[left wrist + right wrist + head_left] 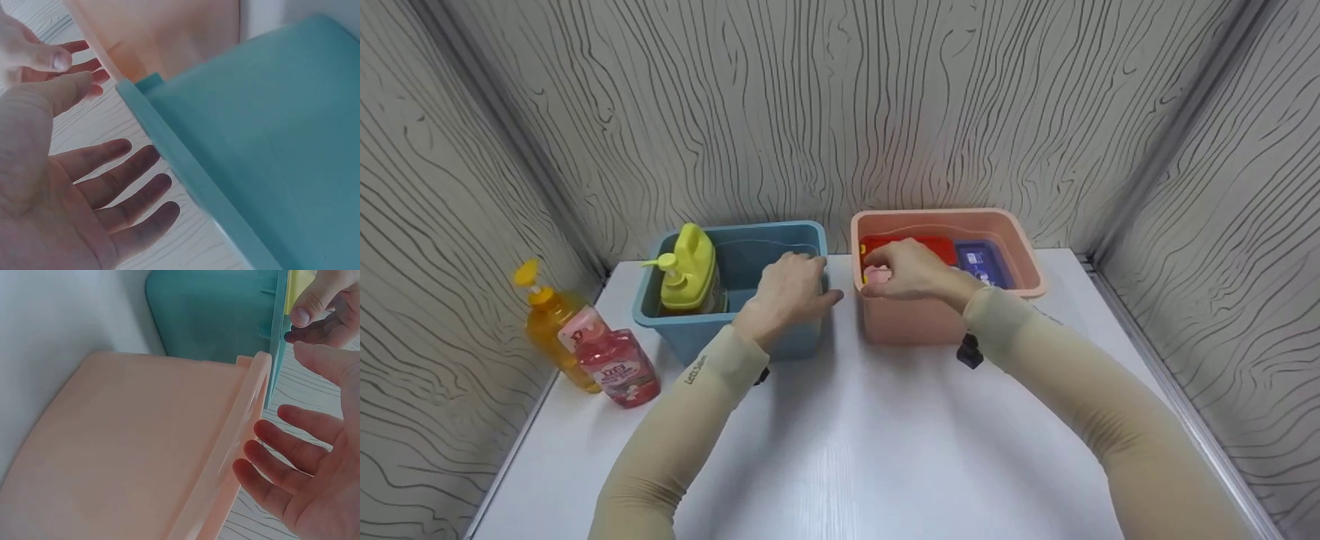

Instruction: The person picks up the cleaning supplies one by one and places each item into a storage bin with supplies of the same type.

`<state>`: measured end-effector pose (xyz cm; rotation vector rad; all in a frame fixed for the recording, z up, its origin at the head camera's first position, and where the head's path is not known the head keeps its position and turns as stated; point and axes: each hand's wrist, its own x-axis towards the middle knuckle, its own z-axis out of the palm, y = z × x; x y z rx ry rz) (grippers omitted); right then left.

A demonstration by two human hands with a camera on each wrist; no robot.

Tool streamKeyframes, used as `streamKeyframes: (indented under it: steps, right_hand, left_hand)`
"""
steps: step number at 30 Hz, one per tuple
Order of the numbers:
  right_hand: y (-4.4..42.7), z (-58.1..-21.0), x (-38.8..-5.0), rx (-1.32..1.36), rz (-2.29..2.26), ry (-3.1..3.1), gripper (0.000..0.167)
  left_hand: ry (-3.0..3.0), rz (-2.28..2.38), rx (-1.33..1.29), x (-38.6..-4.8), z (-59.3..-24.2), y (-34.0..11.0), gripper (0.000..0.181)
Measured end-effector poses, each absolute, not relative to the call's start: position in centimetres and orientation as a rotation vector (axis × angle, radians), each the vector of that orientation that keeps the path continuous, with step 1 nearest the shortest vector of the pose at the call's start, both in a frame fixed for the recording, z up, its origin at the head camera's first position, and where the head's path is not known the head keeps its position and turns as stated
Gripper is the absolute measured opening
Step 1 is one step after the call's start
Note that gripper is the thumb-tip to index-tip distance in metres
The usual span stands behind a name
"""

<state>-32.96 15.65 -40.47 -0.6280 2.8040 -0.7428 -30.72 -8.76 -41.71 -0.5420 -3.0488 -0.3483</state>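
Note:
In the head view my left hand (pixel 786 296) is over the front right part of the blue bin (pixel 735 319), thumb apart from the fingers. My right hand (pixel 913 271) is above the front left part of the pink bin (pixel 915 322), its fingers bent loosely. The left wrist view has my left hand (pixel 84 197) beside the blue bin's rim (pixel 191 174), holding nothing. Beside the pink bin's rim (pixel 225 444), the right wrist view has my right hand (pixel 309 467) with spread, empty fingers; whether they touch the rim I cannot tell.
A yellow pump jug (pixel 690 274) stands in the blue bin. Red (pixel 930 247) and dark blue (pixel 984 262) packages lie in the pink bin. To the left on the white table (pixel 840 450) stand an orange pump bottle (pixel 547 322) and a pink bottle (pixel 619 367). Patterned walls enclose the table.

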Motion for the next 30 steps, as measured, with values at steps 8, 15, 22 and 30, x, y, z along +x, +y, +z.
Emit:
streamKeyframes:
  steps: [8,15,22,30]
  right_hand:
    - [14.2,-41.0,-32.9,-0.707,-0.710,2.806,0.075]
    - [13.0,-41.4,-32.6,-0.671,-0.709,2.818,0.079]
    - [12.2,-43.0,-33.5,-0.682,-0.664,2.813,0.092]
    - [10.6,-42.9,-32.3,-0.671,-0.617,2.828,0.091]
  left_hand:
    - [-3.019,-0.343,-0.509,-30.4,-41.6,-11.7,0.062]
    - [-3.050,-0.350,-0.417,-30.0,-41.4,-14.2,0.066]
    - [-3.068,-0.385,-0.352,-29.5,-41.3,-16.2,0.068]
    - [-3.045,-0.392,-0.302,-28.3,-41.4,-18.2,0.071]
